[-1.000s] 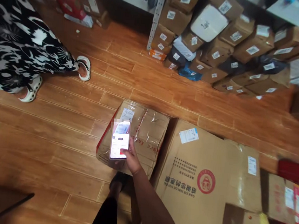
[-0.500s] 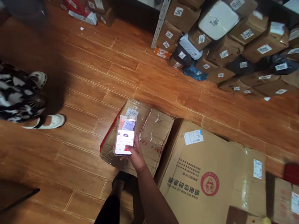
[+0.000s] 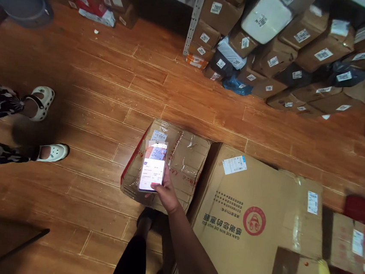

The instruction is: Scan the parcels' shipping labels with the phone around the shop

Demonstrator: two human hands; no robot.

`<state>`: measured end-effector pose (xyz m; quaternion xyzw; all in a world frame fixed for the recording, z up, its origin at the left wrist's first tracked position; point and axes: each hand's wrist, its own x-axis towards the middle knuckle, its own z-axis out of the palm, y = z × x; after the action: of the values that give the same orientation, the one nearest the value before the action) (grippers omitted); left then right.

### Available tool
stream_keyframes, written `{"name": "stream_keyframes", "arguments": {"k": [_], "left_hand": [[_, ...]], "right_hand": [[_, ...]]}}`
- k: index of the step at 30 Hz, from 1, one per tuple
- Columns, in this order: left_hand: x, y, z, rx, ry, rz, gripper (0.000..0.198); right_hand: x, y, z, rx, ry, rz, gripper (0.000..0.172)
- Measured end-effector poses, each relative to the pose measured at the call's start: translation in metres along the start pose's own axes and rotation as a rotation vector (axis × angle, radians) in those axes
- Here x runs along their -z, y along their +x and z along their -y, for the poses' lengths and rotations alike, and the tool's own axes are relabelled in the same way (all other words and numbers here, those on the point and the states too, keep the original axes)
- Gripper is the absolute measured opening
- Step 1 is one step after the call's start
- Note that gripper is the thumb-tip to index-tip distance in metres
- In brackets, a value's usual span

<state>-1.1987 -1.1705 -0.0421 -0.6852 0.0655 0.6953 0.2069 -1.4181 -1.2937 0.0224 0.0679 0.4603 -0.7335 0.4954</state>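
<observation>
My right hand [image 3: 166,193] is closed around a smartphone [image 3: 152,175], its thumb lying over the lower part of the lit screen. On the screen are a camera picture of a label and a white panel with text. Beneath the phone is a taped cardboard box [image 3: 189,152] with a red edge on its left. A white shipping label [image 3: 159,136] on that box shows just past the phone's top end. To the right stands a larger cardboard box [image 3: 223,210] with printed characters and a round red logo. My left hand is out of view.
Labelled parcels [image 3: 275,62] are piled under and beside a metal shelf post [image 3: 195,20]. At the left stands another person in white clogs [image 3: 53,152]. A grey bin [image 3: 23,1] is at the upper left. Smaller boxes [image 3: 348,243] lie at the right on the wooden floor [image 3: 107,117].
The other person's legs and clogs have shifted, with the nearer clog further left. The phone's panel shows different text, and my thumb has slid slightly down. The view has moved a little.
</observation>
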Motion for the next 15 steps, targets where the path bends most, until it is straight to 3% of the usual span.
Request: {"name": "stream_keyframes", "arguments": {"k": [6, 10, 13, 15], "left_hand": [[-0.005, 0.024, -0.025, -0.022, 0.21, 0.01, 0.045], [-0.007, 0.037, -0.063, -0.093, 0.335, 0.0, 0.031], [-0.007, 0.043, -0.094, -0.154, 0.428, -0.015, 0.05], [-0.009, 0.043, -0.108, -0.181, 0.491, -0.023, 0.052]], "right_hand": [[-0.005, -0.025, 0.015, 0.016, -0.028, -0.01, 0.089], [0.0, -0.048, 0.022, 0.019, -0.032, -0.024, 0.079], [0.008, -0.076, 0.028, 0.006, -0.057, -0.097, 0.072], [0.017, -0.102, 0.028, 0.022, -0.073, -0.188, 0.072]]}}
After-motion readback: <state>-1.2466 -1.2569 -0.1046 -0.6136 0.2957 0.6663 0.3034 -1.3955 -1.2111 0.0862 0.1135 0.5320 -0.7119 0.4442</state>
